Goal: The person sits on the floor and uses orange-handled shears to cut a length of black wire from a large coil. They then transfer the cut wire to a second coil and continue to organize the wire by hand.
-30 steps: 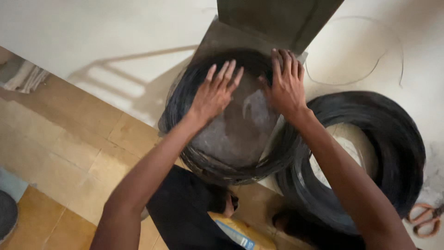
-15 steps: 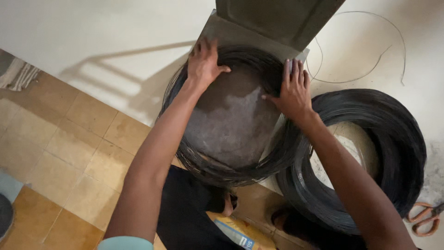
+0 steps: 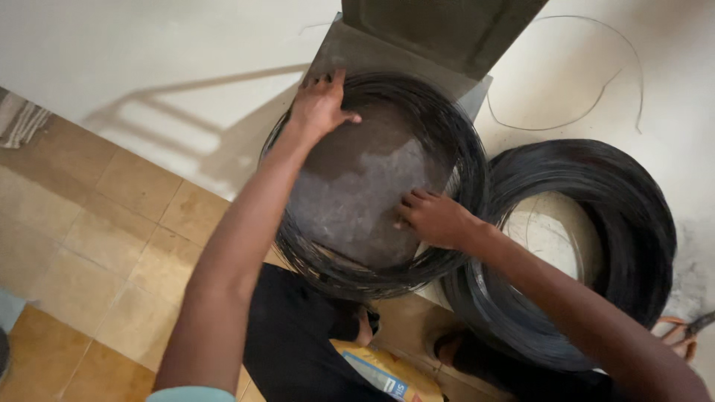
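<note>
A coil of thin black wire (image 3: 462, 156) lies on a grey metal plate (image 3: 365, 186) in front of me. My left hand (image 3: 319, 104) rests on the coil's far left edge, fingers curled over the strands. My right hand (image 3: 432, 217) lies inside the ring near its right side, fingers spread flat on the plate. Neither hand lifts anything.
A second, larger black wire coil (image 3: 596, 186) lies on the floor to the right, overlapped by the first. A loose wire strand (image 3: 596, 104) curls on the pale floor behind. Orange-handled cutters (image 3: 681, 331) sit at the right edge. Tan tiles (image 3: 89, 238) are at left, a grey metal upright (image 3: 439, 30) ahead.
My left hand has slid from the plate's middle to the coil's far left rim. My right hand has moved from the far right rim down into the ring.
</note>
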